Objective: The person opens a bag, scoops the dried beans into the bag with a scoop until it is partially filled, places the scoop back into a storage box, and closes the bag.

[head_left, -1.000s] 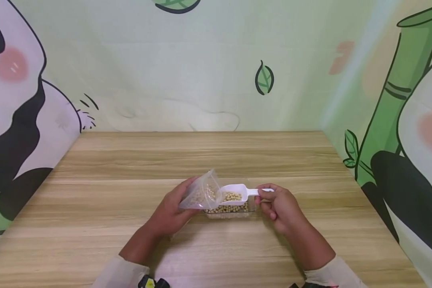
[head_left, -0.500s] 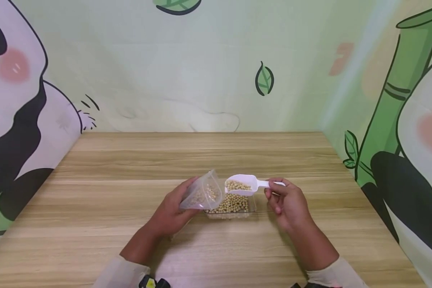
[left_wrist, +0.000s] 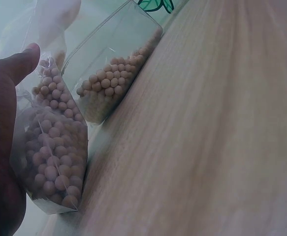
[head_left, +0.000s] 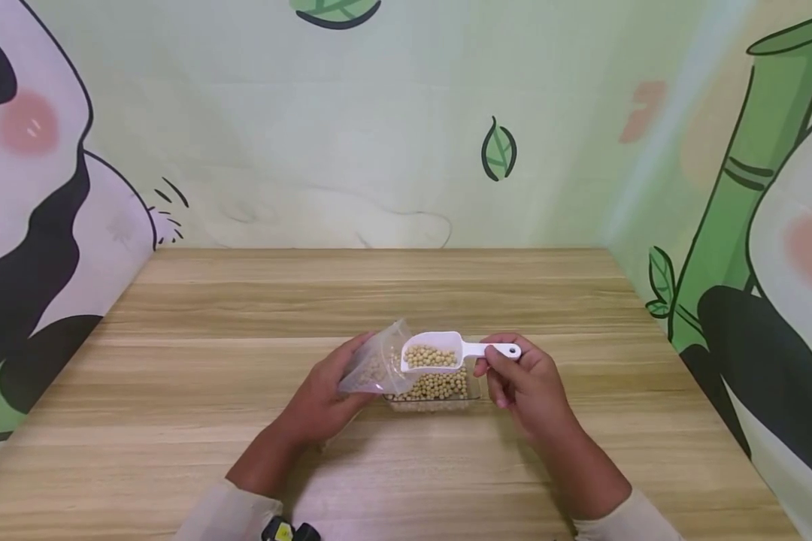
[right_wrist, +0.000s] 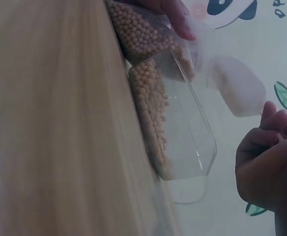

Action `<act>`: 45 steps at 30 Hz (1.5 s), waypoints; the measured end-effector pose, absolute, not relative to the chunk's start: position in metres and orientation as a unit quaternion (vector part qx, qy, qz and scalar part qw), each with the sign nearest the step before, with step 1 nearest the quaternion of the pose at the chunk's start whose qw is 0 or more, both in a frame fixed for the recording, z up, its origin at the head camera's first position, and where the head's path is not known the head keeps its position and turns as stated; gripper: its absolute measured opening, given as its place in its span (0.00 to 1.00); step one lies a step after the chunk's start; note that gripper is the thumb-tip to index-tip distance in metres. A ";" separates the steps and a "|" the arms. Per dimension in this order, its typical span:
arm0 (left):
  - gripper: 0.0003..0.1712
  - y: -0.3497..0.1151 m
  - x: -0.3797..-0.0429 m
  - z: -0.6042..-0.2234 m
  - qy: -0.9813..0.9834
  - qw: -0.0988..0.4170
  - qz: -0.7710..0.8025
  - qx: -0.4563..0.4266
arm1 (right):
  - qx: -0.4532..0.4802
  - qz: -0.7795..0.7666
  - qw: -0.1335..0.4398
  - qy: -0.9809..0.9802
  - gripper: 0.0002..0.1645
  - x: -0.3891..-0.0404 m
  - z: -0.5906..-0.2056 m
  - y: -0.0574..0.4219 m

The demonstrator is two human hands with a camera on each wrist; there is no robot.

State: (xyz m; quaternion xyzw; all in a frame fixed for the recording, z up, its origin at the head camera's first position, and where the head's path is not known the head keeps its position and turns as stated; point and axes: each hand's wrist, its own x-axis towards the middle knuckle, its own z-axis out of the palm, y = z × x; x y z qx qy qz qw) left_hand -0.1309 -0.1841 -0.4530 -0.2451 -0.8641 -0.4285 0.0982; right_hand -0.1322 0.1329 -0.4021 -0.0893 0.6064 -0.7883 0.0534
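Note:
My left hand (head_left: 325,394) grips a clear plastic bag (head_left: 372,370) that leans with its mouth toward the right; round beige beans (left_wrist: 54,142) fill its lower part in the left wrist view. By its handle, my right hand (head_left: 531,383) pinches a white scoop (head_left: 470,349) loaded with the same beans. The scoop's front edge overlaps the bag's mouth in the head view. Below the scoop stands a clear rectangular container (right_wrist: 202,128), partly filled with beans (head_left: 440,385). In the right wrist view, the scoop hangs above the container's rim, apart from it.
Wood-grain table (head_left: 243,300) surrounds the container on all sides. Behind it rises a pale green wall (head_left: 277,150) printed with pandas, leaves and bamboo.
The scoop first rose from the container and shifted right, then came back left to the bag's mouth, still carrying beans. My left hand and the bag stay nearly in place.

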 end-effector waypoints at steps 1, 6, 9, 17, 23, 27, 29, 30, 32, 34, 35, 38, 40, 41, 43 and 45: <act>0.46 -0.184 -0.131 -0.453 -0.864 0.098 -0.429 -0.247 | -0.096 -0.774 0.049 0.623 0.06 -0.131 -0.402 0.131; 0.46 -0.183 -0.131 -0.452 -0.862 0.098 -0.428 -0.252 | -0.152 -0.706 0.012 0.691 0.10 -0.123 -0.404 0.127; 0.47 -0.184 -0.130 -0.452 -0.864 0.101 -0.425 -0.250 | -0.202 -0.680 -0.017 0.704 0.13 -0.121 -0.406 0.126; 0.47 -0.184 -0.129 -0.454 -0.867 0.104 -0.423 -0.244 | -0.260 -0.672 -0.058 0.691 0.11 -0.121 -0.412 0.125; 0.46 -0.183 -0.129 -0.454 -0.868 0.101 -0.423 -0.241 | -0.256 -0.692 -0.077 0.671 0.10 -0.120 -0.410 0.125; 0.46 -0.183 -0.130 -0.453 -0.867 0.095 -0.428 -0.238 | -0.208 -0.718 -0.098 0.657 0.07 -0.118 -0.406 0.127; 0.46 -0.183 -0.130 -0.453 -0.866 0.093 -0.430 -0.237 | -0.175 -0.731 -0.113 0.650 0.06 -0.118 -0.404 0.128; 0.46 -0.183 -0.130 -0.453 -0.866 0.093 -0.430 -0.237 | -0.160 -0.736 -0.120 0.647 0.05 -0.118 -0.403 0.128; 0.46 -0.183 -0.130 -0.453 -0.867 0.093 -0.429 -0.237 | -0.133 -0.742 -0.132 0.643 0.05 -0.118 -0.401 0.129; 0.46 -0.183 -0.130 -0.453 -0.867 0.093 -0.429 -0.236 | -0.113 -0.741 -0.139 0.647 0.05 -0.118 -0.399 0.129; 0.46 -0.183 -0.130 -0.452 -0.867 0.094 -0.428 -0.236 | -0.107 -0.739 -0.141 0.650 0.05 -0.118 -0.398 0.129; 0.46 -0.183 -0.130 -0.452 -0.867 0.094 -0.429 -0.237 | -0.094 -0.733 -0.145 0.658 0.07 -0.119 -0.396 0.129; 0.46 -0.183 -0.130 -0.452 -0.867 0.093 -0.429 -0.237 | -0.086 -0.728 -0.144 0.665 0.08 -0.120 -0.395 0.129; 0.46 -0.183 -0.130 -0.452 -0.867 0.094 -0.428 -0.238 | -0.083 -0.724 -0.141 0.670 0.08 -0.120 -0.395 0.129; 0.46 -0.183 -0.130 -0.452 -0.867 0.093 -0.428 -0.238 | -0.073 -0.715 -0.129 0.683 0.08 -0.122 -0.394 0.129; 0.46 -0.183 -0.130 -0.452 -0.867 0.094 -0.426 -0.239 | -0.068 -0.697 -0.114 0.704 0.08 -0.124 -0.394 0.129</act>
